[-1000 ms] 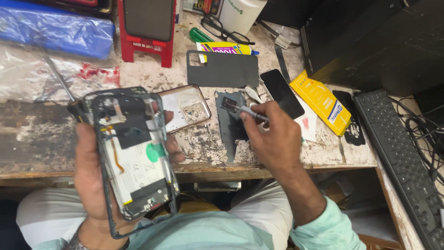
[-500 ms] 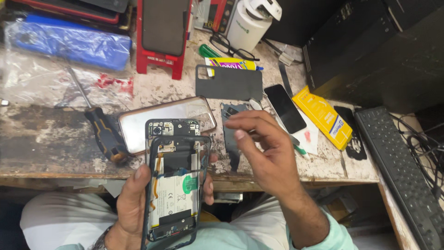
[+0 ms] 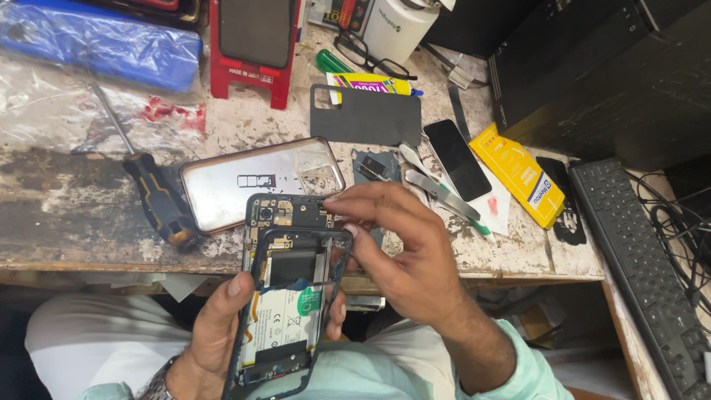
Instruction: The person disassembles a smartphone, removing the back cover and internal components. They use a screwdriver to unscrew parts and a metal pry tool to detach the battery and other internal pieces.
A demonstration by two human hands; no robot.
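Phone (image 3: 285, 296) gripped lower in left hand (image 3: 215, 333) now — right hand (image 3: 400, 252) pinching its frame's top edge

A screwdriver (image 3: 152, 194) lies beside a clear case (image 3: 252, 181) (glossy); keyboard (image 3: 641, 259) far right.

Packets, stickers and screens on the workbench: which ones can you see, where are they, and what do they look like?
Yellow packet: flat rectangle, right of the dark phone, near the keyboard.
Dark phone: black, unlit screen, lying slanted at centre right.
Yellow strip packet: behind the grey back cover, yellow with colourful print.
Green sticker: round, on the white battery of the opened phone held in the left hand.
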